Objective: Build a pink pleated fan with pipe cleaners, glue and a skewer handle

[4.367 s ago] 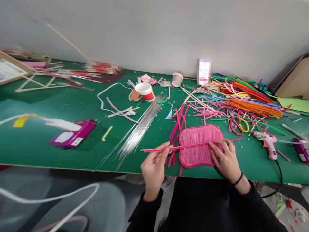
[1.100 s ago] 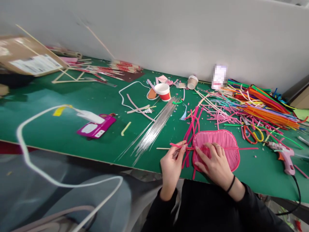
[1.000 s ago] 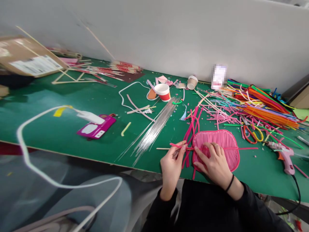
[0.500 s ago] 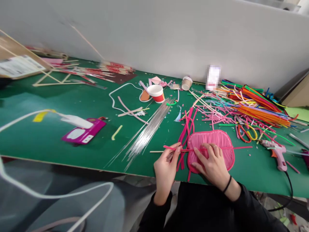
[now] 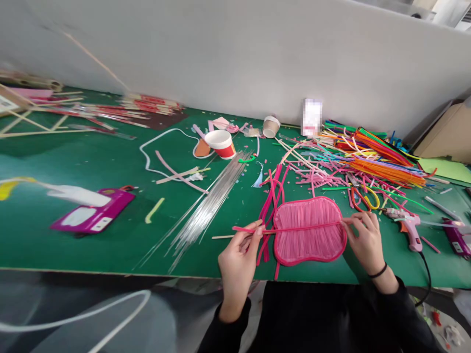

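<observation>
A pink rounded panel (image 5: 309,245) of side-by-side strips, rimmed in darker pink, lies flat on the table before me. Across its middle runs a dark pink pipe cleaner (image 5: 294,229). My left hand (image 5: 239,257) pinches that pipe cleaner beyond the panel's left edge. At the right edge, my right hand (image 5: 366,240) is closed with thumb and fingers on the pipe cleaner's other end, which the fingertips mostly hide. Several loose pink pipe cleaners (image 5: 272,196) lie by the panel's left side, some passing under the held one.
A pink hot glue gun (image 5: 414,230) and scissors (image 5: 371,198) lie to the right, below a heap of coloured pipe cleaners (image 5: 386,169). Thin wires (image 5: 206,211) and a paper cup (image 5: 221,143) are left of centre. A purple device (image 5: 91,215) sits further left.
My right hand has lifted off the panel's middle and moved right to its edge, closing on the pipe cleaner's end. My left hand keeps its pinch. The view has shifted to the right.
</observation>
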The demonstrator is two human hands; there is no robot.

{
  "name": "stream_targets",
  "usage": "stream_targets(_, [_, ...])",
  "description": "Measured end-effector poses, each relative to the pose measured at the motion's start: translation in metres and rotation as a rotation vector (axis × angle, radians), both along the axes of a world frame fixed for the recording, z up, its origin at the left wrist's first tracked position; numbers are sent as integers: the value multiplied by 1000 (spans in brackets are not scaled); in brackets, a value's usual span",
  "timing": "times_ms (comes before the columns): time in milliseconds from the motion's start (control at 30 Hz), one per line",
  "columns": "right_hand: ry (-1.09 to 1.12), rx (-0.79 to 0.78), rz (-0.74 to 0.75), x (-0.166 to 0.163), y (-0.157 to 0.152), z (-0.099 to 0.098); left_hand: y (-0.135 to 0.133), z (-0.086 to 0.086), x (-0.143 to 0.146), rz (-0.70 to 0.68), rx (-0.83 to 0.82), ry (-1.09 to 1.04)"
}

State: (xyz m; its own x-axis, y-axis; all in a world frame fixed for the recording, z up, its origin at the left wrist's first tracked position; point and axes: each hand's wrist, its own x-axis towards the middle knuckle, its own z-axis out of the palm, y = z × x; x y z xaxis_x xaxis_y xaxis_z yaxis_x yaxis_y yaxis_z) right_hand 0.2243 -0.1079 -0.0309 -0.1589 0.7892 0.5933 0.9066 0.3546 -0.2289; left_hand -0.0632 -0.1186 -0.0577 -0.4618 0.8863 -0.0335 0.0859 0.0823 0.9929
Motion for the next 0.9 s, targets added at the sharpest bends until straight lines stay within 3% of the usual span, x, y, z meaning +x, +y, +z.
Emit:
stream_targets(567, [-69,-25,106,-19,6,-6,-1,1,0,12,-7,17])
stream_targets(800, [126,-44,69,2,10,3,-1,2,1,9,-12,12])
stream_targets(900, [113,-87,53,14,10,6,-1,3,1,9,-19,7])
